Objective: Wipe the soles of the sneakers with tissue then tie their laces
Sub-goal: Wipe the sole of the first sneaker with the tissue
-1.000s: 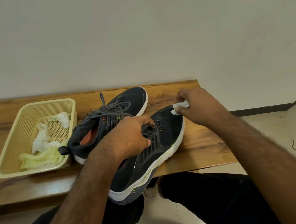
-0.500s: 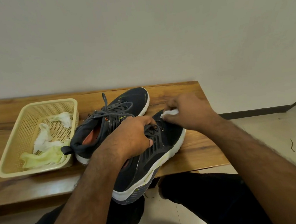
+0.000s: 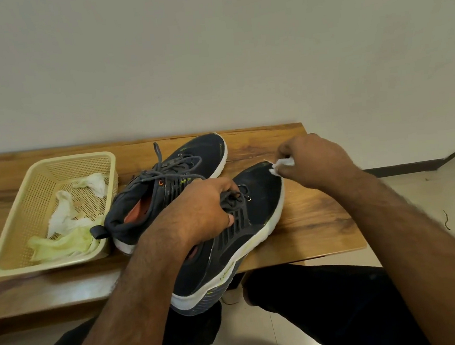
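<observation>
Right hand (image 3: 313, 161), back up at the toe tip of the near sneaker (image 3: 242, 226) after sitting lower by the laces half a second ago, pinching a small wad of tissue (image 3: 282, 164) against the toe. Left hand (image 3: 196, 211) still wrapped over the lace area, holding that sneaker, heel past the bench (image 3: 308, 220) edge. Other sneaker (image 3: 172, 188) same spot beside the basket (image 3: 14, 220).

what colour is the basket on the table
Pale yellow basket, seen clearly in the head view.
</observation>
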